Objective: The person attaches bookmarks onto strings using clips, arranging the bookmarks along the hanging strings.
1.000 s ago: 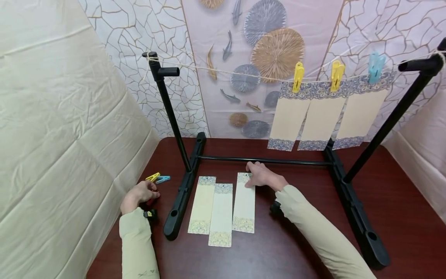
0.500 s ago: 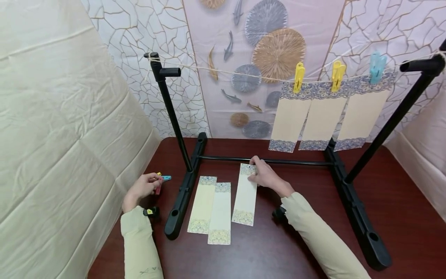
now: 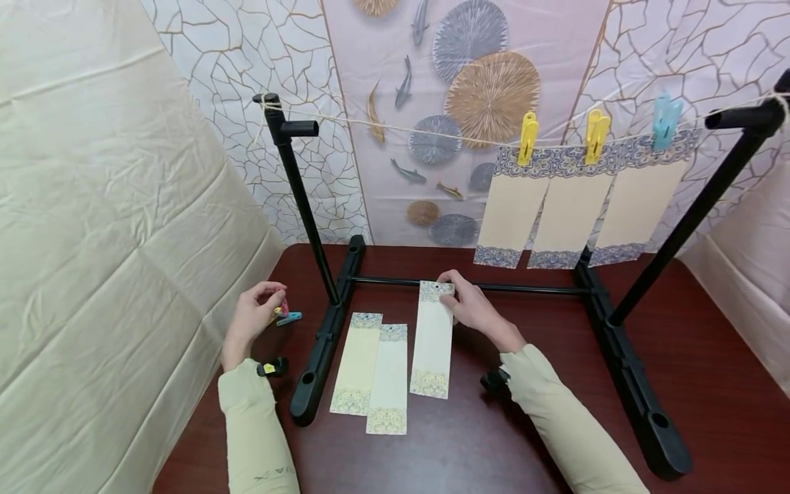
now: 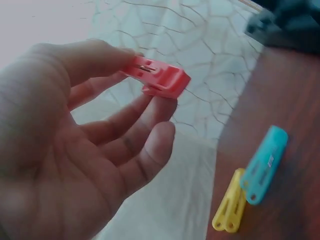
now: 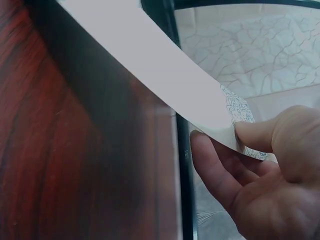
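My left hand (image 3: 252, 317) pinches a red clothespin (image 4: 159, 76) between thumb and fingers, raised over the table's left side. Below it lie a blue clothespin (image 4: 265, 165) and a yellow clothespin (image 4: 231, 202), partly overlapping. My right hand (image 3: 472, 305) grips a paper bookmark (image 3: 431, 343) near its patterned top edge, thumb in front and fingers behind. In the right wrist view this strip bends slightly and is lifted off the dark wood. To its left, a cream bookmark (image 3: 356, 363) and a white bookmark (image 3: 387, 384) lie side by side, slightly overlapping.
A black stand (image 3: 306, 219) with a low crossbar (image 3: 524, 287) frames the workspace. Along its string (image 3: 376, 124) hang three bookmarks (image 3: 570, 213), held by two yellow clothespins (image 3: 527, 138) and one blue clothespin (image 3: 666, 122) on the right. Patterned cloth covers the back.
My left hand has picked up the red clothespin and raised it from the table. My right hand has lifted the rightmost bookmark's top and shifted it slightly away from me.
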Available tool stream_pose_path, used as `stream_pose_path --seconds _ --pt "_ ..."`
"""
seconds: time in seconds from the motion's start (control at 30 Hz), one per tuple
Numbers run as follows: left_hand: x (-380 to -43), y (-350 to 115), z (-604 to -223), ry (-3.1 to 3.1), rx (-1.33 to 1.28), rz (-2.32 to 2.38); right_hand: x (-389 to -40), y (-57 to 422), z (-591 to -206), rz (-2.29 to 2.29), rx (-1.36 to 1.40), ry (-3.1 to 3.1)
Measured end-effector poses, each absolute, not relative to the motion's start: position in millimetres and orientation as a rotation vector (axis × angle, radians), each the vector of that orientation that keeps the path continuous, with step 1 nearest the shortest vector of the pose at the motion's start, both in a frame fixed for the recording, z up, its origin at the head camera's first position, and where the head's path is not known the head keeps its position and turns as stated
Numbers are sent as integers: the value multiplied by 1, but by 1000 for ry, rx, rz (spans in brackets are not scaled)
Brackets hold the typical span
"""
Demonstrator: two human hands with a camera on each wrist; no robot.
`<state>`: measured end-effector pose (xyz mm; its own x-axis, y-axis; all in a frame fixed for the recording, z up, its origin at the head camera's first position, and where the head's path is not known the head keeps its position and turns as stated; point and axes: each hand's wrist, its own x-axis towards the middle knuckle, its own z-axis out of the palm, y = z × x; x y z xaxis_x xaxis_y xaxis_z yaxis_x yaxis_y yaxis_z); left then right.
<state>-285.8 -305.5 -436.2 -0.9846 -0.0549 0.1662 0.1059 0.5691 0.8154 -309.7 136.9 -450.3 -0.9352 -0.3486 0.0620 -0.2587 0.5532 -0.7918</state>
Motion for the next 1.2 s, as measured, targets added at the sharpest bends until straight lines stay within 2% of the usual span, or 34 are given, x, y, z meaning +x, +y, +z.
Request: stream_pose_path --seconds 0.5,0.63,1.03,1.2 --pt "-264 -264 -381 -2300 -36 -1635 -290 127 -417 -1611 -651 2803" --pt "-254 -248 -361 -2219 -111 -1678 -285 125 -409 -1653 -679 2816" --pt "-243 -212 -332 -2073 -407 -1552 -275 120 -371 -1874 -789 2891" --pt "-254 -204 -334 -2040 -476 -1521 -274 117 -356 -1979 -799 2837"
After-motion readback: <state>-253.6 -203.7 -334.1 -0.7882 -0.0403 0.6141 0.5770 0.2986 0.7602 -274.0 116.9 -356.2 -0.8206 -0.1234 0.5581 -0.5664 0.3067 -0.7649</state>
